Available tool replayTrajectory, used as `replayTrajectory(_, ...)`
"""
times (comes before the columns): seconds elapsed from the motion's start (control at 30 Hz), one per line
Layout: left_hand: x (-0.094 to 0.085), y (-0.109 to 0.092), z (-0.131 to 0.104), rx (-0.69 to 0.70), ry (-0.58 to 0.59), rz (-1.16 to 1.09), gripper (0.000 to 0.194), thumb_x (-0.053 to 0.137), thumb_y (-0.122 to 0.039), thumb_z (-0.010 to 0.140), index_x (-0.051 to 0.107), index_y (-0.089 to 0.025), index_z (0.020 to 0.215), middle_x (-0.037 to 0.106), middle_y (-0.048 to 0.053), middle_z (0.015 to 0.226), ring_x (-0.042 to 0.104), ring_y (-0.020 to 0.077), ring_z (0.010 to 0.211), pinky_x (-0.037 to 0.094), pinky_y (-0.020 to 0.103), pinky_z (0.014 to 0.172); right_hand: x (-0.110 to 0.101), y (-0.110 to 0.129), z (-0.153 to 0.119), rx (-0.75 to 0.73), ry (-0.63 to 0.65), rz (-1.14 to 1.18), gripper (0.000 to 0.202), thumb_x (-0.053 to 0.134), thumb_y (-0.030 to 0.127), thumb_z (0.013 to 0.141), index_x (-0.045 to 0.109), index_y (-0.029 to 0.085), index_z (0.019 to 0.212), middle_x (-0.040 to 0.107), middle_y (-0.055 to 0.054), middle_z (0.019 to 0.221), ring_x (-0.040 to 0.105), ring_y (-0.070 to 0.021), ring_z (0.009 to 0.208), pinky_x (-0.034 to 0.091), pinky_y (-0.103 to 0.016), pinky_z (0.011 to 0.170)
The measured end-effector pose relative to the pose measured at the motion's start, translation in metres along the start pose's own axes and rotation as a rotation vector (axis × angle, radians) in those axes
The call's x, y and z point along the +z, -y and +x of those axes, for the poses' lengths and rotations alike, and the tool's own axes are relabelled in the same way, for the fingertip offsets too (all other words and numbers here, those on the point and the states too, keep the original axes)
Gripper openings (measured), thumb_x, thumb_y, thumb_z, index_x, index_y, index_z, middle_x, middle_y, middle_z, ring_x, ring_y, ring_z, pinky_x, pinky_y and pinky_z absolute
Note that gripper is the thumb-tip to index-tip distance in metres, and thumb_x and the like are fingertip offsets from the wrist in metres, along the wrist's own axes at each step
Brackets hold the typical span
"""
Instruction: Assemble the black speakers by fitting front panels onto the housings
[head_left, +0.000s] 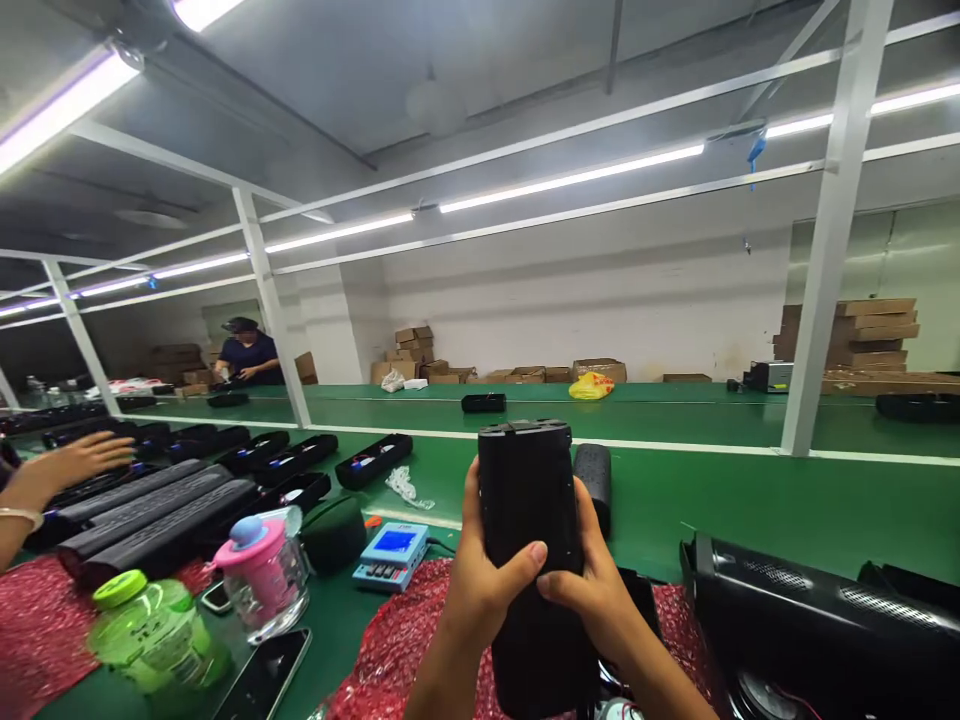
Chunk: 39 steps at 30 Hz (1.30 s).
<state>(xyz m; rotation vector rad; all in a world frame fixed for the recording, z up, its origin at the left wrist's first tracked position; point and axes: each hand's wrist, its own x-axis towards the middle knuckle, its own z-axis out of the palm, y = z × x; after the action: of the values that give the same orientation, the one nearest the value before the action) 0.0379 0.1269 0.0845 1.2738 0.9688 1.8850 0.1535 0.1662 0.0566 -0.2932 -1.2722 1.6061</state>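
Observation:
My left hand (487, 590) and my right hand (592, 590) grip a long black speaker housing (529, 500) from both sides, in front of me. Both thumbs press on its near face, and the fingers wrap around its sides, partly hidden behind it. It is tilted up with its far end raised above the bench. Under my hands lies red bubble wrap (405, 625). Just beyond my right hand is a dark cylindrical speaker (594, 480) on the green bench. A blue device with a screen (394, 552) sits to the left of my left hand.
Left of me are a green-capped bottle (154, 630), a pink-lidded cup (262, 575) and a phone (264, 675). Several speaker housings (172, 510) lie beyond, near a co-worker's hand (75, 462). A large glossy black housing (817, 610) is at right. Another person (251, 355) stands far left.

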Motion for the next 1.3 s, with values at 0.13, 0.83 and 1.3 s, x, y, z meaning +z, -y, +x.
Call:
replayTrajectory(0.13,-0.006,0.002,0.004,-0.016,-0.041,0.049,0.101,0.077,-0.035,0.061,0.022,-0.025,0.145,0.053,0.011,0.132,0.053,0.0305,0.118,0.041,0.045,0.102,0.005,-0.002,0.0,-0.035,0.023,-0.047,0.104,0.069,0.022,0.061,0.01,0.03,0.146,0.043,-0.006,0.139,0.051,-0.0257,0.119,0.045,-0.04,0.095)
replayTrajectory(0.83,0.007,-0.015,-0.009,0.01,-0.022,-0.181,0.094,0.077,-0.026,0.057,0.031,-0.028,0.139,0.061,0.008,0.119,0.061,0.0305,0.106,0.05,0.044,0.092,0.012,0.01,-0.018,-0.205,-0.037,-0.407,0.1,0.066,0.024,0.066,0.009,0.034,0.148,0.044,-0.008,0.134,0.05,-0.0273,0.118,0.046,-0.046,0.096)
replayTrajectory(1.3,0.009,-0.025,-0.018,-0.019,-0.07,-0.104,0.101,0.078,-0.03,0.057,0.024,-0.032,0.143,0.061,0.007,0.12,0.061,0.0313,0.105,0.052,0.044,0.087,0.017,0.01,-0.021,-0.227,-0.024,-0.372,0.1,0.07,0.028,0.068,0.011,0.032,0.149,0.045,-0.009,0.133,0.049,-0.0283,0.12,0.043,-0.046,0.099)
